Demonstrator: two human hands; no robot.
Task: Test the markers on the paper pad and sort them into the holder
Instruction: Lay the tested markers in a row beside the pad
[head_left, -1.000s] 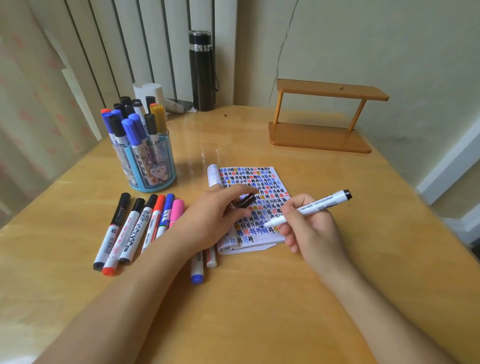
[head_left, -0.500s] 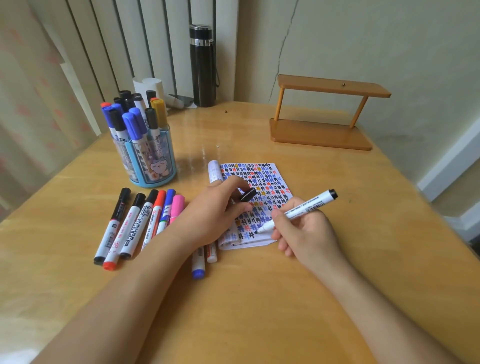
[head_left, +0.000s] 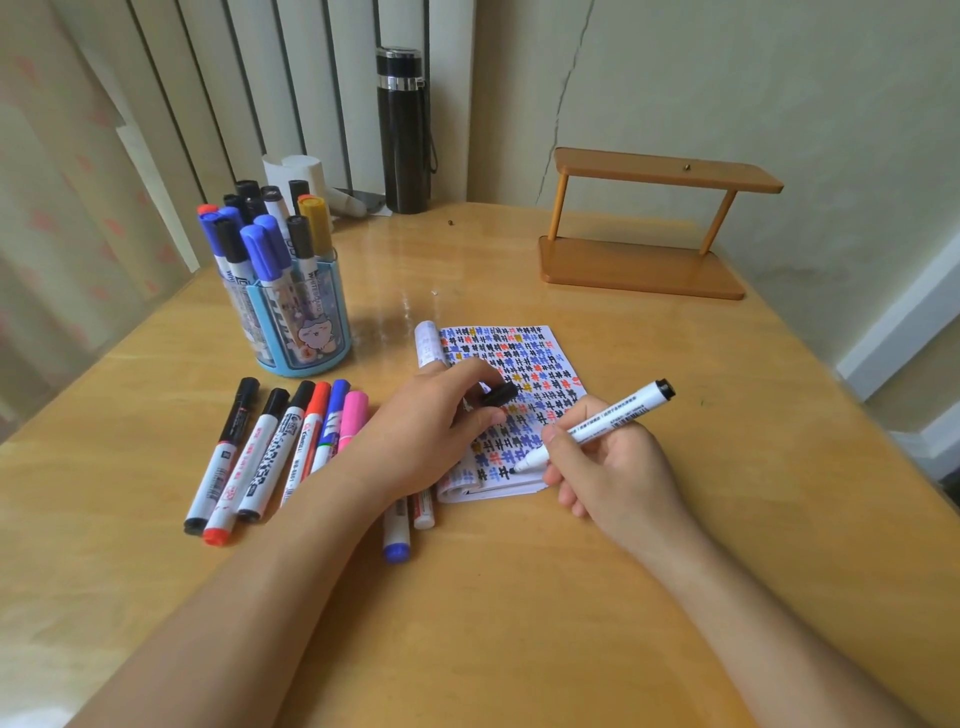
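Note:
A paper pad (head_left: 524, 358) covered in coloured marks lies mid-table. My right hand (head_left: 610, 462) grips an uncapped white marker (head_left: 597, 426), its black tip touching the pad's lower edge. My left hand (head_left: 426, 426) rests on the pad's left side and pinches the black cap (head_left: 497, 393). Several capped markers (head_left: 291, 441) lie in a row left of the pad, and two more (head_left: 397, 535) poke out beneath my left wrist. A blue holder (head_left: 298, 332) with several markers standing in it is at the back left.
A wooden two-tier stand (head_left: 644, 260) sits at the back right. A black flask (head_left: 404, 130) and a white paper roll (head_left: 296, 174) stand by the wall behind the holder. The table's right edge is close to a skirting board.
My right hand lowered the marker from above the pad until its tip met the paper near the lower edge. The left hand kept holding the cap.

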